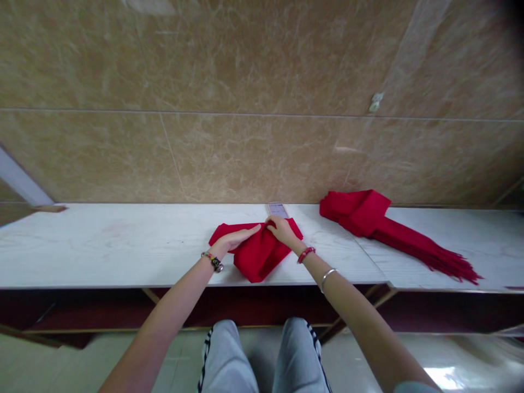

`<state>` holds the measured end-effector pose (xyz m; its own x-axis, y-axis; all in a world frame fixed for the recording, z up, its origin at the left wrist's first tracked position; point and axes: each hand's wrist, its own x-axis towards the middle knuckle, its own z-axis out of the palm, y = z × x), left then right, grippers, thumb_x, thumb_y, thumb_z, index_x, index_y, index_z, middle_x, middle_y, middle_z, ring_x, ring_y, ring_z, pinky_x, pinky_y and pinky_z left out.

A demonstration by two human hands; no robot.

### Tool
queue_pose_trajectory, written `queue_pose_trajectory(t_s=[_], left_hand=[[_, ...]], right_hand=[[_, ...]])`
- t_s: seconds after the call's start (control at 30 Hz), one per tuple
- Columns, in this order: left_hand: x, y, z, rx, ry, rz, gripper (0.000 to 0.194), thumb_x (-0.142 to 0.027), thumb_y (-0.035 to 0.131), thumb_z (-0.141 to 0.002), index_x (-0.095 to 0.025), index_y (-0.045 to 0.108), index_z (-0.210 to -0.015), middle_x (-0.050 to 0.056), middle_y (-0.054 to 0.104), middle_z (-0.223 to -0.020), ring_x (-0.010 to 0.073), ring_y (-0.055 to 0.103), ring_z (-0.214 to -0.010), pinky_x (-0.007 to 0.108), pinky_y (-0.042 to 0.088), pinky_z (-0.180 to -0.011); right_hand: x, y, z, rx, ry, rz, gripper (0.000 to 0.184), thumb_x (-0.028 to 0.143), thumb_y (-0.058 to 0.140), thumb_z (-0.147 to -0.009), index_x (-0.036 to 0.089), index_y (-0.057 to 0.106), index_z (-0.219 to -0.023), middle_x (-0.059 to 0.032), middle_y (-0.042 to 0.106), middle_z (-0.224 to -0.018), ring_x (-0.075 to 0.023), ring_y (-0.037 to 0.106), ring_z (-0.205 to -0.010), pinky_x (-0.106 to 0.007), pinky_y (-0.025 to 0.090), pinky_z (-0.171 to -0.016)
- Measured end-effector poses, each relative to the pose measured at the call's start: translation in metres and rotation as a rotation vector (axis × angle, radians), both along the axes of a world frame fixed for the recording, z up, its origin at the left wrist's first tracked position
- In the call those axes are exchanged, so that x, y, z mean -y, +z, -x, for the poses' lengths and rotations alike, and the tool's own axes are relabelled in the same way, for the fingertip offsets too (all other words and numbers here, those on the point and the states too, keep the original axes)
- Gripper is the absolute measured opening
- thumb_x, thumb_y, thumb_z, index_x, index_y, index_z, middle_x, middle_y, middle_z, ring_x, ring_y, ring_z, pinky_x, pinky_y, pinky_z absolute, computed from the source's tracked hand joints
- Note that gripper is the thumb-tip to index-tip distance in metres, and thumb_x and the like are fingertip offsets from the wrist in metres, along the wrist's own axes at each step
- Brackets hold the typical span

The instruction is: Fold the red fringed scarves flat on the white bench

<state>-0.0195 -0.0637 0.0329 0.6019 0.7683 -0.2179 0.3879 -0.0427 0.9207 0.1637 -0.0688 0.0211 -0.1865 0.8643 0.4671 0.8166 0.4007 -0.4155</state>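
Note:
A bunched, partly folded red scarf (257, 256) lies in front of me near the front edge of the white counter; no fringe shows on it. My left hand (239, 238) rests on its left part with the fingers stretched out towards the middle. On the other side, my right hand (281, 229) has its fingers curled and pinches the cloth near the top middle fold. The two sets of fingertips are close together. Further right lies a second red scarf (360, 215), folded over itself, its fringed end pointing to the lower right.
A phone (278, 210) lies behind the scarf, against the tiled wall (245, 158). The white counter (123, 245) runs across the view, with open dark-red shelves (262, 305) beneath. A small brown piece (49, 208) sits at the counter's far left.

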Motion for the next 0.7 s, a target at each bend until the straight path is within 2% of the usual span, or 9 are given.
queue_pose_trajectory(t_s=[0.1, 0.2, 0.27, 0.37, 0.43, 0.5, 0.57, 0.63, 0.7], left_hand=[[-0.002, -0.005, 0.01, -0.06, 0.063, -0.031, 0.032, -0.04, 0.067, -0.067, -0.011, 0.061, -0.078, 0.008, 0.066, -0.074, 0.0194, 0.061, -0.068, 0.03, 0.048, -0.062], [-0.003, -0.013, 0.011, -0.084, 0.118, -0.089, 0.024, -0.033, 0.058, -0.076, -0.01, 0.06, -0.084, 0.008, 0.066, -0.076, 0.0178, 0.061, -0.067, 0.027, 0.047, -0.059], [-0.004, -0.018, 0.011, -0.099, 0.146, -0.151, 0.022, -0.03, 0.051, -0.081, -0.011, 0.058, -0.089, 0.007, 0.066, -0.082, 0.0167, 0.061, -0.07, 0.026, 0.046, -0.06], [-0.007, -0.025, 0.009, -0.141, 0.179, -0.275, 0.019, -0.028, 0.049, -0.081, -0.014, 0.057, -0.091, 0.007, 0.065, -0.091, 0.0169, 0.059, -0.079, 0.025, 0.045, -0.066], [-0.009, -0.028, 0.008, -0.181, 0.189, -0.353, 0.019, -0.029, 0.049, -0.082, -0.015, 0.058, -0.092, 0.008, 0.064, -0.095, 0.0178, 0.058, -0.084, 0.025, 0.044, -0.07], [-0.008, -0.03, 0.007, -0.228, 0.203, -0.423, 0.019, -0.029, 0.047, -0.084, -0.017, 0.057, -0.094, 0.008, 0.063, -0.1, 0.0186, 0.058, -0.087, 0.026, 0.042, -0.075], [-0.005, -0.03, 0.007, -0.285, 0.228, -0.489, 0.02, -0.029, 0.044, -0.086, -0.018, 0.056, -0.097, 0.009, 0.062, -0.101, 0.0197, 0.057, -0.089, 0.028, 0.041, -0.077], [-0.002, -0.028, 0.008, -0.35, 0.261, -0.55, 0.019, -0.03, 0.042, -0.087, -0.02, 0.055, -0.097, 0.009, 0.063, -0.098, 0.0208, 0.057, -0.089, 0.029, 0.039, -0.078], [0.001, -0.025, 0.009, -0.409, 0.29, -0.604, 0.018, -0.03, 0.041, -0.087, -0.02, 0.055, -0.094, 0.009, 0.063, -0.093, 0.0216, 0.057, -0.09, 0.03, 0.038, -0.079]], right_hand=[[-0.009, 0.005, 0.009, 0.002, -0.025, 0.002, 0.017, 0.011, 0.051, -0.075, 0.017, 0.059, -0.088, -0.0063, 0.061, -0.092, -0.02, 0.053, -0.091, -0.034, 0.04, -0.083], [0.009, -0.001, 0.01, -0.051, -0.17, -0.06, 0.022, 0.013, 0.047, -0.078, 0.015, 0.057, -0.097, -0.0117, 0.057, -0.102, -0.0245, 0.048, -0.101, -0.039, 0.037, -0.088], [0.037, -0.016, 0.009, -0.124, -0.303, -0.096, 0.023, 0.014, 0.04, -0.08, 0.016, 0.056, -0.097, -0.0119, 0.057, -0.098, -0.0245, 0.05, -0.098, -0.039, 0.039, -0.086], [0.079, -0.046, 0.015, -0.114, -0.223, 0.003, 0.03, 0.019, 0.046, -0.076, 0.018, 0.053, -0.105, -0.01, 0.058, -0.096, -0.0234, 0.054, -0.091, -0.036, 0.043, -0.082], [0.091, -0.058, 0.027, -0.033, -0.247, 0.074, 0.05, 0.027, 0.054, -0.071, 0.013, 0.045, -0.119, -0.0151, 0.057, -0.106, -0.0282, 0.052, -0.099, -0.04, 0.043, -0.083], [0.088, -0.058, 0.041, 0.039, -0.33, 0.137, 0.055, 0.026, 0.055, -0.07, 0.01, 0.043, -0.122, -0.0193, 0.056, -0.109, -0.0317, 0.051, -0.102, -0.044, 0.042, -0.084], [0.076, -0.049, 0.05, 0.064, -0.363, 0.196, 0.046, 0.018, 0.051, -0.071, 0.01, 0.048, -0.116, -0.0198, 0.058, -0.106, -0.031, 0.053, -0.1, -0.043, 0.043, -0.082], [0.067, -0.041, 0.047, 0.005, -0.327, 0.219, 0.04, 0.011, 0.045, -0.071, 0.013, 0.053, -0.11, -0.016, 0.061, -0.104, -0.0269, 0.057, -0.097, -0.039, 0.045, -0.082], [0.067, -0.039, 0.029, -0.14, -0.303, 0.21, 0.038, 0.012, 0.041, -0.073, 0.016, 0.055, -0.108, -0.0113, 0.063, -0.103, -0.0229, 0.059, -0.095, -0.035, 0.046, -0.082]])
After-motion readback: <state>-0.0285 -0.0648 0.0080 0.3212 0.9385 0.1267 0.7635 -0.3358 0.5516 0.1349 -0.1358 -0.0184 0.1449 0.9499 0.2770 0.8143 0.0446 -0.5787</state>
